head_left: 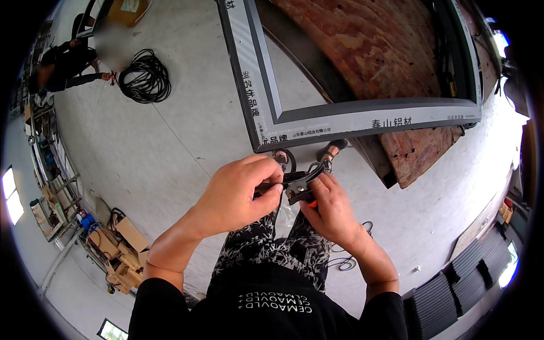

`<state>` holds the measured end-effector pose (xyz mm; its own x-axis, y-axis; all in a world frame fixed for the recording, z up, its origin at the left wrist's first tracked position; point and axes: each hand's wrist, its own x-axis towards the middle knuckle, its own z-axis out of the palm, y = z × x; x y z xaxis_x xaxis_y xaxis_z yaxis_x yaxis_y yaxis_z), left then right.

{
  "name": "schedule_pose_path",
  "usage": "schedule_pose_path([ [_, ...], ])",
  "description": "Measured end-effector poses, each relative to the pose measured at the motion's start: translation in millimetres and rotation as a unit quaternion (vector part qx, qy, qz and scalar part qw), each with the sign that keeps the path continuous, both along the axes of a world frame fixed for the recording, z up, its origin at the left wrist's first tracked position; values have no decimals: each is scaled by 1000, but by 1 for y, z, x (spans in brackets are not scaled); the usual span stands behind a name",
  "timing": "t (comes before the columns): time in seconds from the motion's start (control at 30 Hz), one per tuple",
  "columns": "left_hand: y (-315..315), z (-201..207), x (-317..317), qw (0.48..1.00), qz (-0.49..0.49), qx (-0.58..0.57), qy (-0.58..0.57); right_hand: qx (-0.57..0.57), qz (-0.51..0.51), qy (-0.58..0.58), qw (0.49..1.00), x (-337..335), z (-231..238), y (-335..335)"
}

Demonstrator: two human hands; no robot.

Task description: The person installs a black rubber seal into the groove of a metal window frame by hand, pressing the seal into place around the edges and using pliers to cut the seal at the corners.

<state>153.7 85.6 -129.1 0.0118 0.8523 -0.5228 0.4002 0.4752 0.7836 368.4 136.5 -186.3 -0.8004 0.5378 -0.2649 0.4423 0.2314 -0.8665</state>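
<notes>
In front of my body, above my legs, my two hands come together. My left hand (246, 195) is closed, its thumb and forefinger pinching the end of a thin black rubber-like strip (293, 161), part of which curves up beyond the fingers. My right hand (334, 209) is wrapped round a small hand tool (298, 190) with a dark metal head, a round screw and a bit of orange by the fingers. The strip runs at the tool's head; whether it lies between the jaws I cannot tell. My right fingers hide the tool's handles.
Just ahead, a grey metal frame (340, 122) with printed film lies over a reddish wooden board (422, 156). Coiled black cable (144, 76) rests on the floor at the far left, near another person (65, 62). Cardboard boxes (131, 233) stand left; corrugated dark sheets (433, 309) lie right.
</notes>
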Motion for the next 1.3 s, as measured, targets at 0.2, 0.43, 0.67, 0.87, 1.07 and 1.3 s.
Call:
schedule_pose_path([
  [0.2, 2, -11, 7, 1000, 12, 5, 1, 112, 24, -41, 993, 6, 1, 14],
  [0.43, 6, -14, 11, 999, 30, -19, -29, 168, -48, -37, 984, 13, -7, 3],
  [0.67, 14, -12, 13, 999, 8, -11, -34, 137, -50, -64, 987, 11, -1, 11],
  [0.87, 10, -17, 18, 1000, 11, -11, -28, 115, -35, -61, 991, 12, -2, 14],
  [1.07, 10, -19, 16, 999, 5, -21, -34, 138, -43, -69, 987, 14, -15, 13],
  [1.3, -17, -22, -15, 982, 58, 72, -165, 93, -191, -124, 969, 28, -24, 24],
])
